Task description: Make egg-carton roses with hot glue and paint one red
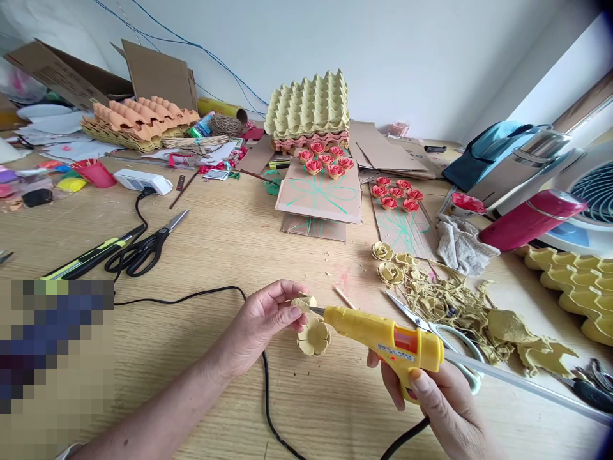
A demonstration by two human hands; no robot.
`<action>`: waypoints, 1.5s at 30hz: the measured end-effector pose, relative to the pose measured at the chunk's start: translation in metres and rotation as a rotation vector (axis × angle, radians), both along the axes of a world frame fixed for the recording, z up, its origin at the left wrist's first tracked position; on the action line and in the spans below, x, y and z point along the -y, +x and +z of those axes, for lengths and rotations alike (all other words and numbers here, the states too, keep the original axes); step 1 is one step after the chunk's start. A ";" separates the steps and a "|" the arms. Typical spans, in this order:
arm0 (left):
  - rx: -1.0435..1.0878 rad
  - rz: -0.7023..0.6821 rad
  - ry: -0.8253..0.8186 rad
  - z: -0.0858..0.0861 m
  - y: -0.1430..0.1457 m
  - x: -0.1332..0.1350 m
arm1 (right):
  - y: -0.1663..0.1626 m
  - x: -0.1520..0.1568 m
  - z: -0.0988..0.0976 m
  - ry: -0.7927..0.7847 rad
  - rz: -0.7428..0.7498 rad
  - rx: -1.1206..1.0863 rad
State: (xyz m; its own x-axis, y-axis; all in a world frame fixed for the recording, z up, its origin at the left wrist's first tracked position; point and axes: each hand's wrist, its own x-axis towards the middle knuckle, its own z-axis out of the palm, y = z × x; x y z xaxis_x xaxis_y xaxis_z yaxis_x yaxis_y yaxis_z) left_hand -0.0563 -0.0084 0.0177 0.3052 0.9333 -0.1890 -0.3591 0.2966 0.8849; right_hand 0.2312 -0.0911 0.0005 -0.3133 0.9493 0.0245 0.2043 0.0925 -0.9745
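My left hand [268, 319] pinches a small rolled piece of tan egg-carton pulp [304, 301] between thumb and fingers. In my right hand [445, 396] is a yellow hot glue gun [383, 338], its red light lit and a clear glue stick [517, 380] running out of its back. The gun's metal nozzle touches or nearly touches the rolled piece; which one I cannot tell. Just below, a tan petal cup [313, 337] cut like a flower lies on the table. Finished tan roses [391, 273] sit farther right, by the carton scraps [450, 303].
White-handled scissors [454, 335] lie behind the glue gun, black scissors [148, 246] and a cutter [90, 252] at left. The gun's black cord [267, 390] crosses the table. Red roses rest on cardboard [318, 195]; egg trays [309, 105] are stacked behind. A pink bottle [531, 220] lies right.
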 end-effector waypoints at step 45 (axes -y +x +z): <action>0.129 -0.058 -0.111 -0.004 -0.003 -0.001 | -0.006 0.002 0.003 0.097 -0.105 0.021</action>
State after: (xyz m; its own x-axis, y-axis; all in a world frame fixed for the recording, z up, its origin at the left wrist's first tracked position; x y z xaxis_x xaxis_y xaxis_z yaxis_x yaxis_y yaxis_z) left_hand -0.0590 -0.0072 0.0135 0.3860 0.8892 -0.2458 -0.4471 0.4133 0.7933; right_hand 0.2256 -0.0927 0.0035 -0.2142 0.9703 0.1123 0.2383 0.1634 -0.9574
